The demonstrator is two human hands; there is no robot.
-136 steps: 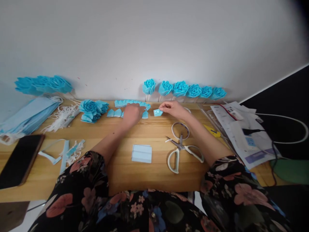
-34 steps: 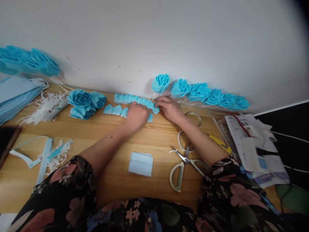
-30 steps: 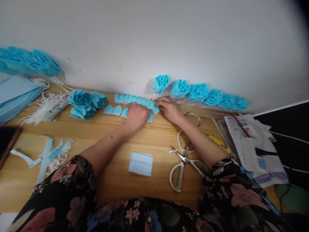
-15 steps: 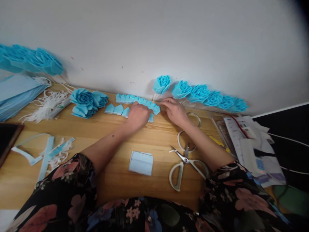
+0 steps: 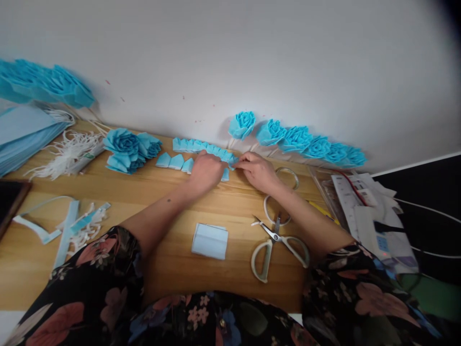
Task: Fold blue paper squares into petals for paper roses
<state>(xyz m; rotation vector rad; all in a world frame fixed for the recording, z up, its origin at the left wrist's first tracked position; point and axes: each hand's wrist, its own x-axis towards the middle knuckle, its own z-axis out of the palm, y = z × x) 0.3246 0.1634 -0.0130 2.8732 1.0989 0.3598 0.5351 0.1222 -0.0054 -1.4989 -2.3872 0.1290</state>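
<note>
Two rows of folded light-blue petal pieces lie near the wall: a long back row [image 5: 189,145] and a shorter front row [image 5: 175,162]. My left hand [image 5: 207,169] rests over the right part of both rows, fingers curled, with its fingertips partly hidden. At the right end of the back row, my right hand [image 5: 256,169] pinches the last blue petal piece [image 5: 233,161] between thumb and forefinger. Just behind the hands, a finished blue flower [image 5: 242,125] on a stick leans against the wall.
Scissors [image 5: 275,237] lie spread beside a roll of tape [image 5: 266,209]. A folded pale-blue sheet [image 5: 210,241] sits in front. More blue flowers [image 5: 124,149] lie left, by white ear loops [image 5: 72,154] and stacked masks [image 5: 25,137]. Papers [image 5: 360,197] are at right.
My right hand has moved slightly down and left, and its fingertips have closed on the end petal piece. My left hand has stayed nearly still over the rows.
</note>
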